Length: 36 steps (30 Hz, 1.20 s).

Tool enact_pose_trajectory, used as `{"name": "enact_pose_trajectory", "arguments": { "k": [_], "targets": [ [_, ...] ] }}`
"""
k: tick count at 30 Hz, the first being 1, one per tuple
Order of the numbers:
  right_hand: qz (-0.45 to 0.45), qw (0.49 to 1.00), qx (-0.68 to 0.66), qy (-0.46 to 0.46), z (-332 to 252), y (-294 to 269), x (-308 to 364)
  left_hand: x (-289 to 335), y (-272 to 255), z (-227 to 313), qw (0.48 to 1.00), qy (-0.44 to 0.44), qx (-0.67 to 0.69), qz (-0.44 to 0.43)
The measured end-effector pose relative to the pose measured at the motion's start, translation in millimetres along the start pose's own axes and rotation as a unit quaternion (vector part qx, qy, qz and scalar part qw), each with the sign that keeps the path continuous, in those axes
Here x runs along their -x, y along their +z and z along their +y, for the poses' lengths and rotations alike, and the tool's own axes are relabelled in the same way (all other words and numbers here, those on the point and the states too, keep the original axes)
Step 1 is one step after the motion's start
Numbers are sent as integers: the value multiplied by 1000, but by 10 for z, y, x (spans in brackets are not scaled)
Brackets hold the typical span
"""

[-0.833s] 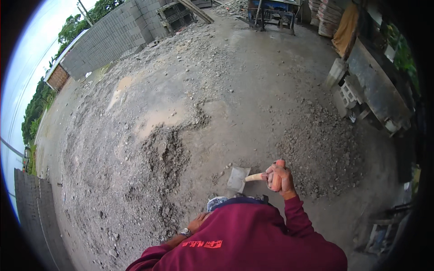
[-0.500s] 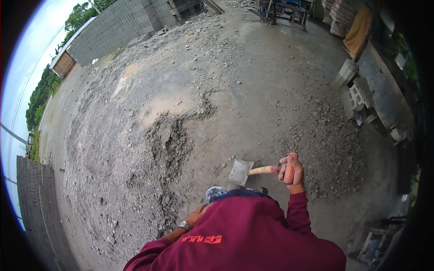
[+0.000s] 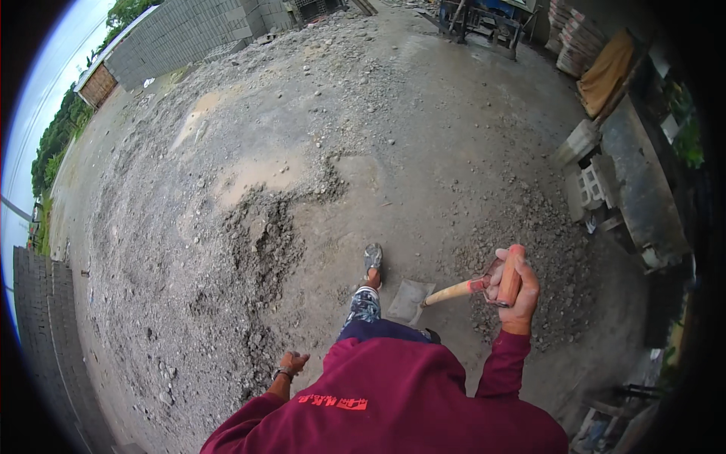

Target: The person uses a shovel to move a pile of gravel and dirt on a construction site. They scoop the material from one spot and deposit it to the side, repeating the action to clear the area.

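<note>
My right hand (image 3: 522, 299) is closed around the reddish wooden D-handle of a short shovel (image 3: 451, 293). The pale wooden shaft slants down leftward to a square, grey, mud-coated blade (image 3: 411, 301), low over or on the ground beside my legs; I cannot tell whether it touches. My left hand (image 3: 293, 363) hangs at my left side with a dark band at the wrist. It holds nothing, its fingers loosely bent and slightly apart. A foot in a grey shoe (image 3: 372, 257) is stretched forward on the ground.
Wet gravel (image 3: 166, 250) spreads to the left, with a dug edge (image 3: 265, 234) and a muddy puddle (image 3: 261, 175). A gravel heap (image 3: 541, 250) lies at right. Stacked concrete blocks (image 3: 45, 325) stand at left, a block wall (image 3: 189, 38) behind. Loose hollow blocks (image 3: 594, 184) lie at far right.
My foot has stepped forward into view. The right hand has risen slightly to the right with the shovel. My left hand has swung down and left, off the body.
</note>
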State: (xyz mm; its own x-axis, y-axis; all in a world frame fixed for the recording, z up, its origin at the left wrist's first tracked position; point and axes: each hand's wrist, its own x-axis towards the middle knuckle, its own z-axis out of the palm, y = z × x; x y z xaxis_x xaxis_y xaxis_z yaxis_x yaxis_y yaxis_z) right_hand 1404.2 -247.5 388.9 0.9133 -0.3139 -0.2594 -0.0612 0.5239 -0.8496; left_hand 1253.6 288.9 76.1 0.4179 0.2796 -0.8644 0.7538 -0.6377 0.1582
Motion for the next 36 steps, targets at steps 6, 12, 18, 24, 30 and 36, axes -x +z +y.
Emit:
{"name": "enact_pose_trajectory", "arguments": {
  "k": [6, 12, 18, 24, 30, 36],
  "targets": [
    [-3, 999, 33, -41, -34, 103, -924, -608, -113, 1246, 996, 27, 88, -14],
    [-25, 994, 94, 45, -147, 217, -2014, -1455, -497, 3266, 992, 117, 45, -31],
    [-19, 983, 159, 89, -469, 94, -2964, -1824, -955, 5633, 960, 239, 143, 15],
    [-32, 973, 178, 145, -677, 174, -3580, -2178, -1040, 7001, 946, 316, 0, 79],
    [-57, 963, 187, 186, -806, -201, -4538, -2189, -636, 7724, 955, 284, 85, -23],
    [21, 936, 256, 243, -1260, -765, -5748, -2398, -868, 8530, 978, 192, 28, -71]
  ]
}}
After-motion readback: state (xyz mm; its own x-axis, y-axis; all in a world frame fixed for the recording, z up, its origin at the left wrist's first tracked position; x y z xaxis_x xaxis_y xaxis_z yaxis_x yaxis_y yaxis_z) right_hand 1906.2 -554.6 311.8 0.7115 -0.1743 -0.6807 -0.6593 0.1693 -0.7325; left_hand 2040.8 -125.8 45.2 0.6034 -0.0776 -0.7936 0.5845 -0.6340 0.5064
